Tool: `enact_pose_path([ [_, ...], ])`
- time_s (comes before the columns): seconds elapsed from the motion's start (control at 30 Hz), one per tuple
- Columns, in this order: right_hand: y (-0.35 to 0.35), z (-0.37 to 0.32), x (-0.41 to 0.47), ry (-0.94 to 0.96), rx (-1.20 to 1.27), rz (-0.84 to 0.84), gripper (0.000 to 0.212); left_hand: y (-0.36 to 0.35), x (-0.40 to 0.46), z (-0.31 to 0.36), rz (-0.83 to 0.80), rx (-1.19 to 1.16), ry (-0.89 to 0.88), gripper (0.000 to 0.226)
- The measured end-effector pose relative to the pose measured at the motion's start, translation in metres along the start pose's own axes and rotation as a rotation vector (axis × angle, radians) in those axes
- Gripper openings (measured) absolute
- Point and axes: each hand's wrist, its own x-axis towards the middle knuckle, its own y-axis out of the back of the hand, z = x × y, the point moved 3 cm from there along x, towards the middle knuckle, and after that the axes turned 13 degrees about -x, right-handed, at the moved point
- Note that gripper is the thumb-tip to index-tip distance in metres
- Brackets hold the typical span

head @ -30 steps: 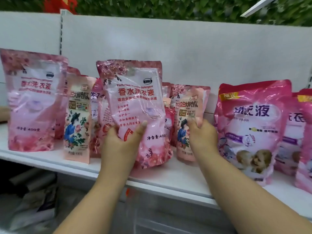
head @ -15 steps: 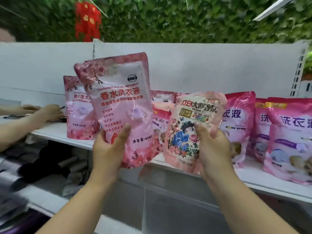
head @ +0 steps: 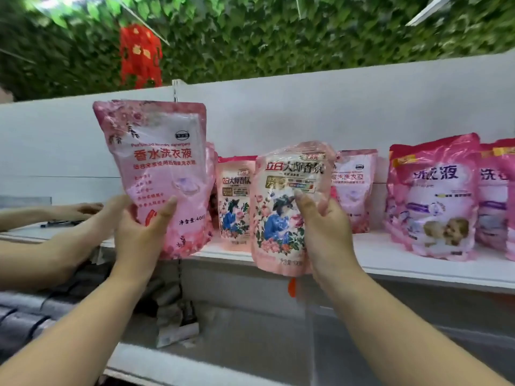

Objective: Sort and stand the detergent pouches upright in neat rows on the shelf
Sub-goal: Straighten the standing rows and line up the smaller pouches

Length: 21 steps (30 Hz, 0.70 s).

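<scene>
My left hand (head: 139, 232) grips a tall pink pouch (head: 158, 160) with red lettering, held upright in front of the shelf (head: 418, 263). My right hand (head: 323, 227) grips a smaller floral pouch (head: 287, 190) showing a figure in blue, also lifted off the shelf. Behind them a matching floral pouch (head: 235, 201) and a pink pouch (head: 352, 188) stand upright on the shelf. At the right stand two larger deep-pink pouches (head: 432, 196), the second (head: 498, 196) cut off by the frame edge.
Another person's arms (head: 41, 246) and hand (head: 80, 210) reach in from the left onto the shelf. A white back panel (head: 306, 112) rises behind the shelf, with green foliage and a red hanging ornament (head: 140, 54) above. Wrapped goods (head: 172, 316) lie on the lower shelf.
Both pouches have come off the shelf and now sit lifted in front of it. The view has swung left and tilted up, bringing the other person's arms further in.
</scene>
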Motion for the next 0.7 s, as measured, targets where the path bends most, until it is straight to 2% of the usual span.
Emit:
enact_pose_path([
  [0.1,-0.046,0.005,0.009,-0.013,-0.011,0.065,0.023,0.005,0.045,-0.02,-0.109,0.012,0.045,0.062],
  [0.27,-0.096,0.026,0.021,-0.101,-0.116,0.2,0.031,0.009,0.081,-0.064,-0.205,0.107,0.114,0.06],
  [0.33,-0.107,0.036,0.027,-0.096,-0.194,0.266,0.035,0.009,0.085,-0.076,-0.257,0.13,0.109,0.066],
  [0.4,-0.114,0.042,0.031,-0.077,-0.275,0.343,0.029,0.006,0.082,-0.084,-0.369,0.191,0.066,0.065],
  [0.5,-0.125,0.05,0.042,-0.059,-0.317,0.417,0.031,0.003,0.08,-0.096,-0.504,0.297,0.022,0.089],
  [0.57,-0.128,0.055,0.05,-0.079,-0.347,0.441,0.032,0.0,0.083,-0.104,-0.534,0.385,0.063,0.099],
  [0.63,-0.132,0.062,0.055,-0.096,-0.394,0.455,0.044,-0.001,0.087,-0.108,-0.526,0.483,0.12,0.099],
  [0.7,-0.135,0.065,0.057,-0.117,-0.417,0.455,0.049,-0.002,0.088,-0.11,-0.506,0.566,0.099,0.105],
])
